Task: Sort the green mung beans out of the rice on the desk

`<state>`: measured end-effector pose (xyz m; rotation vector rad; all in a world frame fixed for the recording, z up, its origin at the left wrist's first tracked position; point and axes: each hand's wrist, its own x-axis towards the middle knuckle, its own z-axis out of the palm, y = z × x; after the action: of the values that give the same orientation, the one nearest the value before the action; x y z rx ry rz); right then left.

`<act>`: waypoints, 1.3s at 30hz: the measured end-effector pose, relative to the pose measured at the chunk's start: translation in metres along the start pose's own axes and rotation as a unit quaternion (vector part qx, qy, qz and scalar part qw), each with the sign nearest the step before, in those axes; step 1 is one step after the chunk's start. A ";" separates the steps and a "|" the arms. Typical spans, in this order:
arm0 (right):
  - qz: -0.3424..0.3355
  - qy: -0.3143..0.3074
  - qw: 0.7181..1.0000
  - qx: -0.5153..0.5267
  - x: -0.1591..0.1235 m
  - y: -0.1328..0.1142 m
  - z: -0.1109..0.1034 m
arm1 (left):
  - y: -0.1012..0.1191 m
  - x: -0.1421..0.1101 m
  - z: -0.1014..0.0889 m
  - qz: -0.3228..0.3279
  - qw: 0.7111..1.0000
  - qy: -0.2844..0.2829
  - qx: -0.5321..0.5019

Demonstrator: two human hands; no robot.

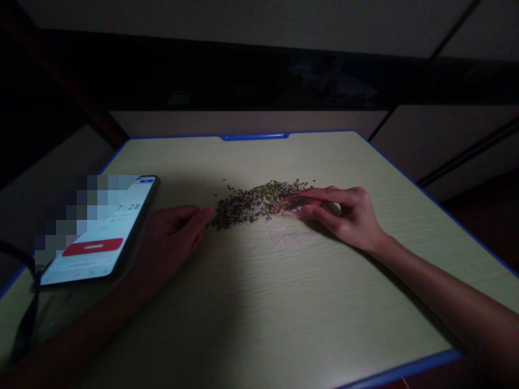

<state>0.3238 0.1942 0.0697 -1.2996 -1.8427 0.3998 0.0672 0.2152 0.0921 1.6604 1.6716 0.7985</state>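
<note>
Head view: mung beans [249,202] are apparently being picked through; the left hand [173,233] is curled, the right hand [352,216] half-open at a pink clear dish [284,203], holds unclear; a light pinch seems called for.

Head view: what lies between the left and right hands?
In the head view, a heap of greenish seeds and pale grains, then a round see-through container at the right hand.

Your left hand [178,229] curled, thumb [203,213] uppermost; your right hand [352,216] grips between thumb and fingers [330,193]; forearms [438,286] angled inward.
</note>
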 end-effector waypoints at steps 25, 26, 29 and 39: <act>-0.034 -0.025 0.999 0.018 -0.001 0.001 0.000 | 0.001 -0.002 0.001 0.005 1.000 -0.002 -0.007; -0.038 -0.027 0.999 0.019 -0.001 0.001 0.000 | 0.001 -0.001 0.001 0.006 1.000 -0.002 -0.007; -0.050 -0.029 0.998 0.024 0.000 0.002 0.000 | 0.000 0.000 0.002 0.007 1.000 -0.002 -0.006; -0.049 -0.023 0.998 0.022 -0.001 0.001 0.003 | 0.001 -0.001 0.001 0.009 1.000 0.001 -0.007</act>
<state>0.3222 0.1944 0.0674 -1.1743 -1.9179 0.4185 0.0688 0.2146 0.0920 1.6683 1.6502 0.8187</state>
